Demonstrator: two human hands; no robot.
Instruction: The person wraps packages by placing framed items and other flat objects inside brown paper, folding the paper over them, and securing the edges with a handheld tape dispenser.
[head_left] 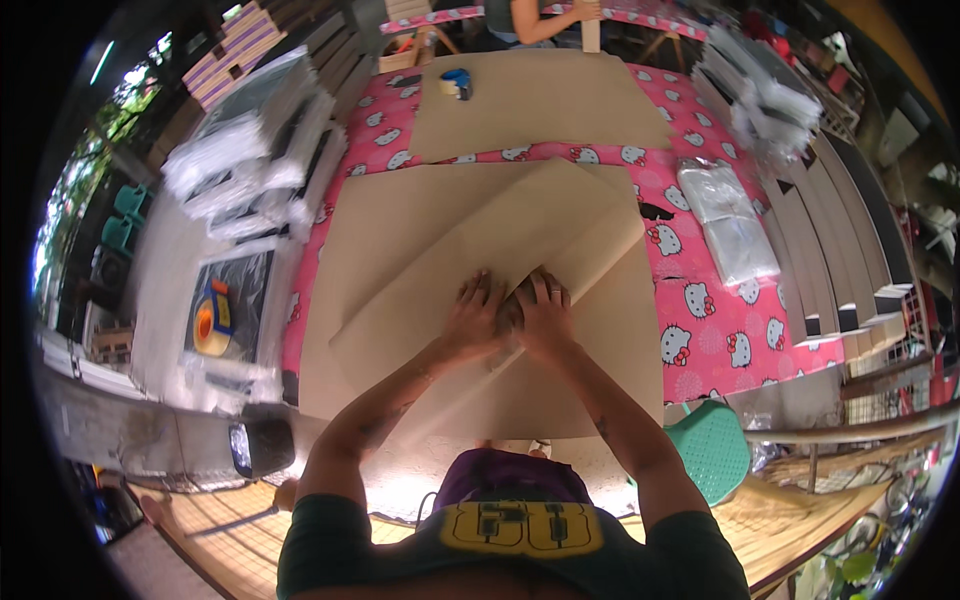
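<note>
A large sheet of brown kraft paper [350,215] lies on the table in front of me. Part of the brown paper forms a raised, slanting fold [570,205] across it. My left hand [476,312] rests on the paper near the middle, its fingers spread and slightly bent. Close beside it, my right hand [543,308] presses on the folded part, fingers apart and pointing away from me. A dark gap shows between the hands; what lies inside or under the fold is hidden. Both forearms reach in from the lower edge.
A second brown sheet [540,100] holds a blue tape dispenser [456,82]. Another tape dispenser [212,318] lies left, near plastic-wrapped stacks [250,140]. Clear plastic bags [728,220] lie on the pink tablecloth [700,345]. Long boards [840,240] and a green stool [712,450] are right. Another person's arm [545,22] is beyond.
</note>
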